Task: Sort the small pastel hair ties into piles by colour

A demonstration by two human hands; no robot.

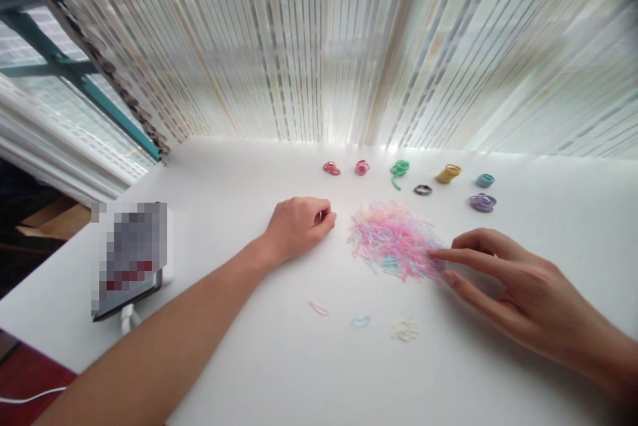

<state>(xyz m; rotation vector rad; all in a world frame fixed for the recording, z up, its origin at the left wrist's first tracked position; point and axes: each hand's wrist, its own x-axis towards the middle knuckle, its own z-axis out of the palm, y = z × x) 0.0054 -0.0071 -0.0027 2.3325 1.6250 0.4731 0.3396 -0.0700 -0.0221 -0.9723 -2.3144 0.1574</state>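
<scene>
A loose heap of thin pastel strands (393,240), mostly pink with some blue and cream, lies on the white table; they look like small rubber bands. My right hand (528,286) reaches in from the right with fingers stretched and apart, the index fingertip touching the heap's right edge. Left of the heap, my left hand (299,226) rests on the table, its fingers curled closed; whatever they may hold is hidden. Nearer me lie a pink band (318,308), a blue band (361,321) and a small cluster of cream bands (405,329).
Along the back of the white table (239,173) sit red (331,168), pink (362,167), green (400,172), yellow (448,174), blue (485,180) and purple coils (483,202), plus a dark multicoloured ring (423,191). A blurred-out device (132,253) with a white cable stands left. Blinds hang behind.
</scene>
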